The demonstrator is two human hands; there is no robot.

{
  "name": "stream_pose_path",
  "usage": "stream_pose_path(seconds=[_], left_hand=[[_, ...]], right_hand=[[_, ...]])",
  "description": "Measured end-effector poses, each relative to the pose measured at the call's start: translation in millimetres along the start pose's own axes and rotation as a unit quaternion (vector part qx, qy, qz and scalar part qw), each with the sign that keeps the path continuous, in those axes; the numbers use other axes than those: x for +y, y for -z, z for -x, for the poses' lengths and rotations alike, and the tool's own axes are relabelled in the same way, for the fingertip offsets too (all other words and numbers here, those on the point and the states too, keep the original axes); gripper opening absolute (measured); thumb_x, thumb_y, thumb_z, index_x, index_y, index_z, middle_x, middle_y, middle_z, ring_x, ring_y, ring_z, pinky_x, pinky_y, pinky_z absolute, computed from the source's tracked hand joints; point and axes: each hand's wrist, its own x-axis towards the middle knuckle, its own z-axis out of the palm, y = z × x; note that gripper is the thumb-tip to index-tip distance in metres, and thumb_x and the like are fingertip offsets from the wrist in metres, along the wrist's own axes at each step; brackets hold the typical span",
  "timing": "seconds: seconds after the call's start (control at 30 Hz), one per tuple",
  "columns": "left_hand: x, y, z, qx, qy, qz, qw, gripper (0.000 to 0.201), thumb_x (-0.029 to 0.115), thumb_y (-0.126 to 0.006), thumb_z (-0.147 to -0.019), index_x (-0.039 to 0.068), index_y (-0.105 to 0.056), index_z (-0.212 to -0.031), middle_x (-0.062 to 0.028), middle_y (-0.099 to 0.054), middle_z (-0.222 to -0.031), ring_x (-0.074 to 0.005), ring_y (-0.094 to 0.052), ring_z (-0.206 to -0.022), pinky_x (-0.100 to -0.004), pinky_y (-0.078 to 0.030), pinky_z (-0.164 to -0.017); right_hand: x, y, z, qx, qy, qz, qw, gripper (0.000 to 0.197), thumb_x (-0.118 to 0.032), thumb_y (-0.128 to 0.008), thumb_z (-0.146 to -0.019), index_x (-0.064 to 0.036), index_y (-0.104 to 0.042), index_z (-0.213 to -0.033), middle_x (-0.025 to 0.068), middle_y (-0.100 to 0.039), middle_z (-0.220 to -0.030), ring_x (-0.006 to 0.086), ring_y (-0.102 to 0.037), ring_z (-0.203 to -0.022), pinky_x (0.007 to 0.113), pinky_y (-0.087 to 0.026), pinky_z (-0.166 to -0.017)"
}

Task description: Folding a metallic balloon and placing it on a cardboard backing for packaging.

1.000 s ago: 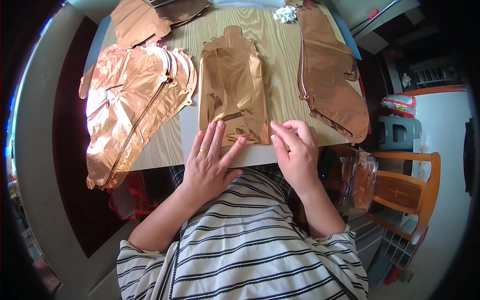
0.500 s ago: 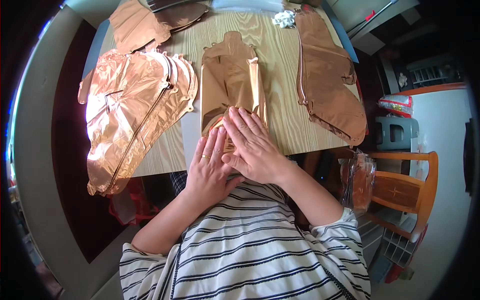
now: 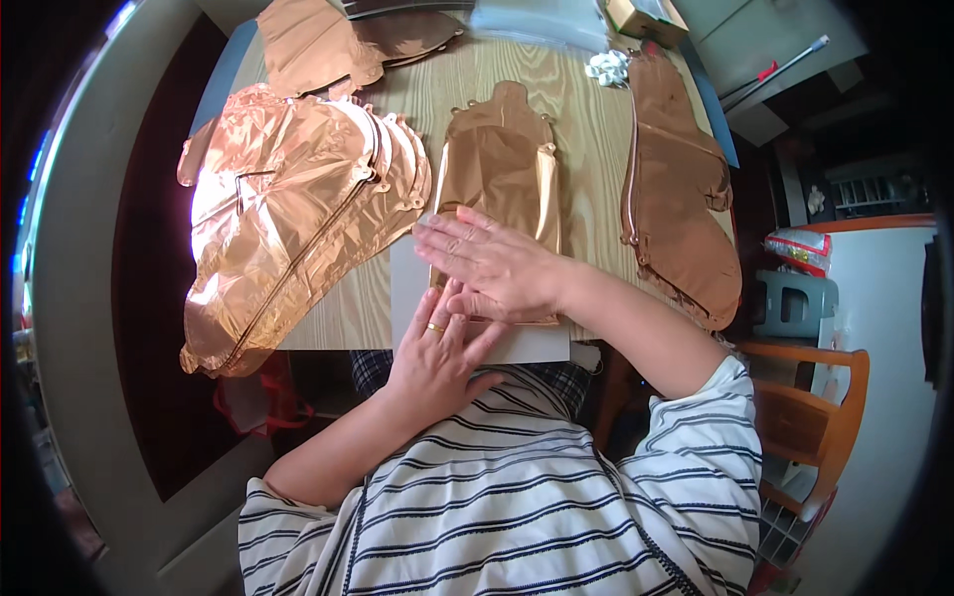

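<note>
A flat, folded copper-coloured foil balloon lies lengthwise in front of me, with small tabs along its far end. Its near end rests over a pale sheet at the table's front edge. My right hand is spread flat across the balloon's lower part, fingers pointing left. Below it, my left hand has its fingers stretched out toward the balloon's near edge, a ring on one of them. The right hand partly covers the left fingertips. Neither hand grips anything.
Several flat foil balloons are piled on the left, more copper foil behind them. Another folded balloon lies on the right, beside white ribbon. Clear plastic bags and a small box stand far back. A wooden chair is at right.
My right hand has swung left across the balloon, over the left fingertips. The left hand has slid slightly lower. The whole view has shifted, and more of the pale sheet shows.
</note>
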Motion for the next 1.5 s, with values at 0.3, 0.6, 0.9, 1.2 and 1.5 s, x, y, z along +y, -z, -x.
stream_pose_path(seconds=[0.3, 0.6, 0.9, 1.2, 1.5], left_hand=[[-0.1, 5.2, -1.4, -0.014, 0.012, 0.022, 1.000, 0.093, 0.057, -0.074, -0.078, 0.027, -0.036, -0.158, -0.0292, -0.024, -0.162, -0.0441, -0.026, -0.150, -0.0557, -0.023, -0.121], [1.4, 5.9, -2.4, 0.005, 0.011, 0.034, 0.999, 0.088, 0.054, -0.075, -0.077, 0.025, -0.043, -0.154, -0.0292, -0.027, -0.161, -0.0448, -0.028, -0.149, -0.0554, -0.024, -0.120], [2.7, 7.9, -3.2, -0.003, 0.011, 0.013, 1.000, 0.093, 0.054, -0.076, -0.076, 0.025, -0.040, -0.156, -0.0295, -0.027, -0.160, -0.0457, -0.031, -0.147, -0.0558, -0.025, -0.120], [2.2, 10.0, -5.0, 0.000, 0.004, 0.012, 1.000, 0.094, 0.050, -0.080, -0.074, 0.024, -0.041, -0.155, -0.0296, -0.027, -0.160, -0.0455, -0.031, -0.147, -0.0556, -0.026, -0.119], [-2.5, -0.8, 16.0, 0.072, -0.021, -0.059, 0.995, 0.068, 0.018, -0.063, -0.082, 0.026, -0.050, -0.149, -0.0281, -0.040, -0.154, -0.0415, -0.043, -0.142, -0.0528, -0.035, -0.115]], right_hand=[[55.4, 21.4, -17.9, -0.019, -0.087, 0.100, 0.991, 0.092, -0.074, -0.010, -0.098, -0.0094, -0.014, -0.163, 0.0113, -0.010, -0.170, 0.0252, -0.004, -0.158, 0.044, -0.001, -0.128], [14.7, 25.7, 26.8, 0.102, -0.046, 0.131, 0.985, 0.083, -0.063, -0.032, -0.103, -0.0063, -0.017, -0.162, 0.0124, -0.014, -0.170, 0.0260, -0.010, -0.157, 0.048, -0.005, -0.127], [25.8, 25.0, 28.3, -0.025, -0.152, 0.120, 0.981, 0.083, -0.067, -0.008, -0.102, -0.0099, -0.003, -0.163, 0.0093, -0.002, -0.171, 0.0226, 0.000, -0.157, 0.044, 0.003, -0.127], [97.1, 41.6, 20.7, 0.049, -0.267, 0.156, 0.950, 0.080, -0.067, -0.015, -0.102, -0.0156, -0.009, -0.164, 0.0100, 0.002, -0.171, 0.0218, 0.003, -0.158, 0.046, 0.002, -0.127], [-94.2, 15.8, 145.6, 0.325, -0.465, -0.055, 0.822, 0.035, -0.023, -0.072, -0.093, -0.0014, -0.058, -0.069, 0.0110, -0.063, -0.067, 0.0242, -0.062, -0.057, 0.035, -0.045, -0.050]])
